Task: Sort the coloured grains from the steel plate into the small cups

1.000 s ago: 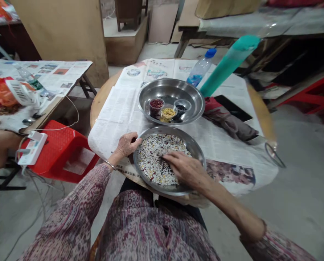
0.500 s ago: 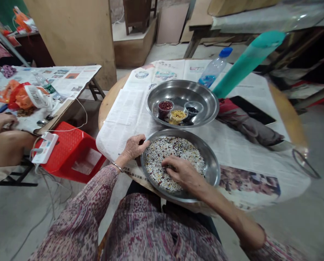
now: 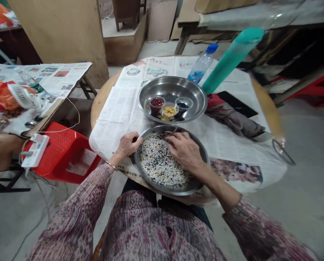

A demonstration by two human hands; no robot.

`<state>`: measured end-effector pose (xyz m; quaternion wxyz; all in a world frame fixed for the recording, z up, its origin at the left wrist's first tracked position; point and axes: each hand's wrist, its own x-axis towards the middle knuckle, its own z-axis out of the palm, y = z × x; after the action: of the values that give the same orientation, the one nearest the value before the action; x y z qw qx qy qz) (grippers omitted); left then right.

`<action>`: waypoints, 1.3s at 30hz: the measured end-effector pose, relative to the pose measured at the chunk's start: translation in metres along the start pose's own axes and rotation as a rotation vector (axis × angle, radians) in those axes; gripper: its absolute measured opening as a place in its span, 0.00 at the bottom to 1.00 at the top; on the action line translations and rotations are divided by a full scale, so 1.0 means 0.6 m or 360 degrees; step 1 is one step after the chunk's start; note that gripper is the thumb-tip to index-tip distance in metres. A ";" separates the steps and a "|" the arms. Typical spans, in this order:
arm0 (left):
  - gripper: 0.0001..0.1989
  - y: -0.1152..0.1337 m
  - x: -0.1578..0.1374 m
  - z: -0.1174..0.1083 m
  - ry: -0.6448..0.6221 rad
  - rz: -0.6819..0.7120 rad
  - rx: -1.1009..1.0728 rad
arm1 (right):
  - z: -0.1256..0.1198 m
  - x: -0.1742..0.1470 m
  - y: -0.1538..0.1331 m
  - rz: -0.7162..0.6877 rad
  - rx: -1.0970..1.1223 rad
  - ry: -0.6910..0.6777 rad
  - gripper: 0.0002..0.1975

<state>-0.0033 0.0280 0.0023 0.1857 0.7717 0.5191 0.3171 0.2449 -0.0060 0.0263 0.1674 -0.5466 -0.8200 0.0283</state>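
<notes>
A wide metal basin [image 3: 202,156] stands at the table's near edge. Inside lies a layer of white grains mixed with red, yellow and dark beans [image 3: 162,165]. My left hand [image 3: 127,144] grips the basin's left rim, thumb over the edge and fingers curled outside. Over the right half of the layer is my right hand [image 3: 186,150], fingers apart and bent down, tips at the mix towards the far side. Behind stands a second metal basin [image 3: 197,105]. It holds clear cups of red beans [image 3: 156,102], yellow beans [image 3: 169,111] and black beans [image 3: 183,106].
Newspaper [image 3: 115,108] covers the round table. Behind the far basin are a plastic bottle [image 3: 202,63] and a green tube [image 3: 232,59]. A folded umbrella [image 3: 235,119] and a dark tablet [image 3: 238,103] lie right. On a red stool [image 3: 61,152] sits a power strip [image 3: 36,150]; another person's arm shows far left.
My right hand has swept from the middle of the grains towards the far right side, and its fingers have spread. My left hand stays on the rim. The whole view has shifted slightly.
</notes>
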 end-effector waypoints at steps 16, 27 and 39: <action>0.12 0.006 0.000 -0.003 -0.0023 -0.0049 -0.0045 | -0.063 -0.104 -0.041 -0.0423 0.0557 -0.0774 0.10; 0.11 0.009 -0.001 -0.005 -0.0007 -0.0062 -0.0002 | -0.034 -0.055 -0.003 0.0049 0.0000 -0.0134 0.17; 0.11 0.006 0.002 -0.004 -0.0002 -0.0052 0.0003 | 0.021 -0.037 -0.079 0.0083 0.0952 -0.0245 0.10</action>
<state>-0.0022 0.0274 0.0065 0.1905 0.7636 0.5317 0.3131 0.2067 -0.0434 0.0200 0.2574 -0.4902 -0.7712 0.3141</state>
